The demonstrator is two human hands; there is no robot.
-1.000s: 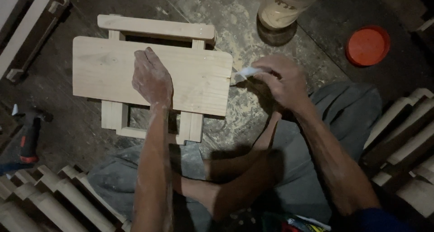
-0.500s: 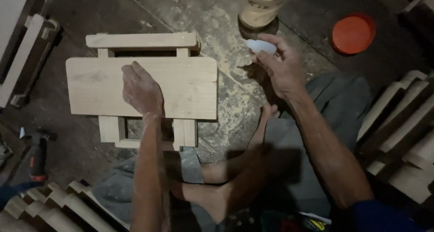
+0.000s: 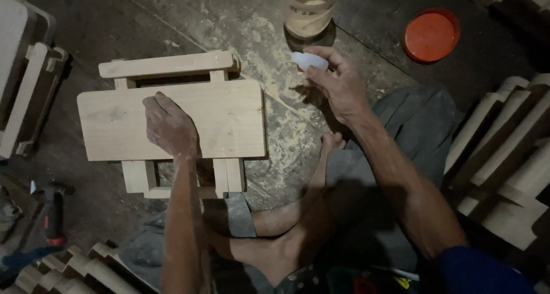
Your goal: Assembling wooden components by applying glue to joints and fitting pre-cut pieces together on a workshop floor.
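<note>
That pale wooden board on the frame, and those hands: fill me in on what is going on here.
A person sits on a dusty floor. The left hand presses flat on the pale rectangular wooden board, which lies across a small wooden frame. The right hand holds a small white object in its grip, beside a clear plastic jar of tan paste. A round orange lid lies apart.

You are sitting in a woodworking shop: sawdust covers the bare floor (image 3: pixel 172 24), shaped wooden parts (image 3: pixel 504 151) are stacked on both sides, a power drill (image 3: pixel 50 216) lies nearby, and an unfinished wooden frame (image 3: pixel 172 128) lies before you.
</note>
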